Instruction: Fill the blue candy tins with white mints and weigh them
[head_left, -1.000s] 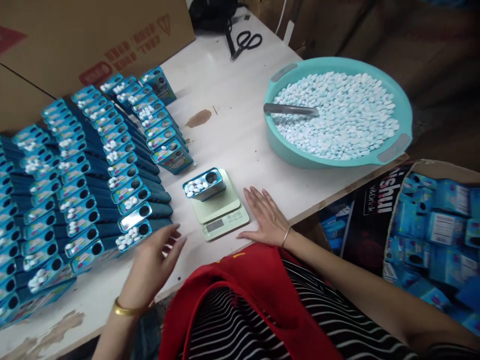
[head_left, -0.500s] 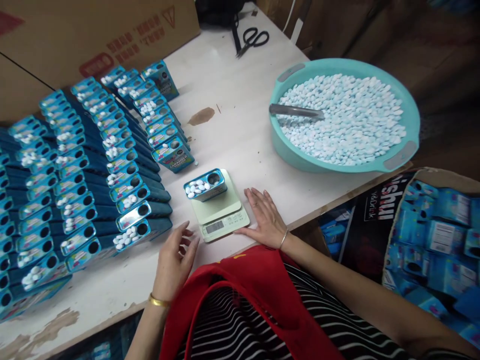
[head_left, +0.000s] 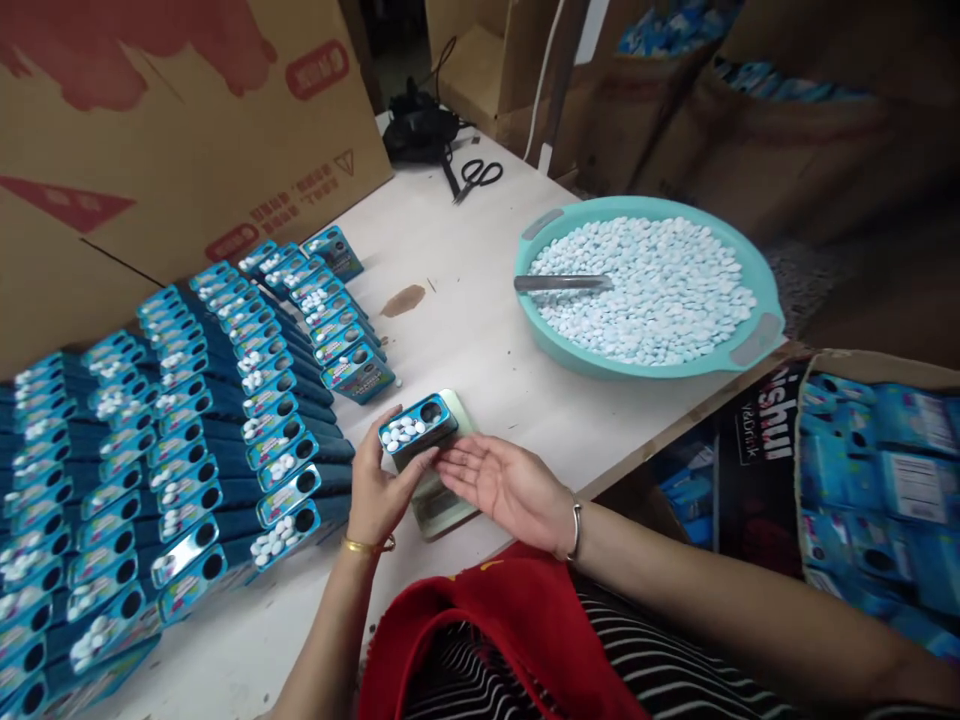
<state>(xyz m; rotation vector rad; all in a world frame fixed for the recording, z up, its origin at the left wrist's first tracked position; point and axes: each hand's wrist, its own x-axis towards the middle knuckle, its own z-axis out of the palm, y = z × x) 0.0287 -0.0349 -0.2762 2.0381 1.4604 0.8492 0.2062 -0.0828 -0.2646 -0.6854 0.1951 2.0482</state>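
Above the small scale [head_left: 442,500], at the table's near edge, sits an open blue tin [head_left: 417,430], partly filled with white tablets, round hole at its right end; left hand [head_left: 379,490] grips the tin from the near-left side, fingers curled around it, gold bangle at the wrist; right hand [head_left: 506,485] lies palm-up just right of the tin, fingers spread flat and holding nothing, fingertips [head_left: 450,458] touching or nearly touching the tin's lower edge; cannot tell whether the tin rests on the scale or is lifted clear of it; scale mostly hidden beneath both hands, pale green platform corner visible behind the tin.

Left of the hands: rows of like blue tins [head_left: 187,430] overlapping in slanted files across the white table [head_left: 465,280]; some show tablets, some only dark holes; cardboard box [head_left: 150,150] with red print behind them.

Far right on the table: teal basin [head_left: 757,335] heaped with pale tablets; metal scoop [head_left: 562,283] resting in the pile; scissors [head_left: 474,177] at the far edge; carton of blue packets [head_left: 877,470] off the table's right side.
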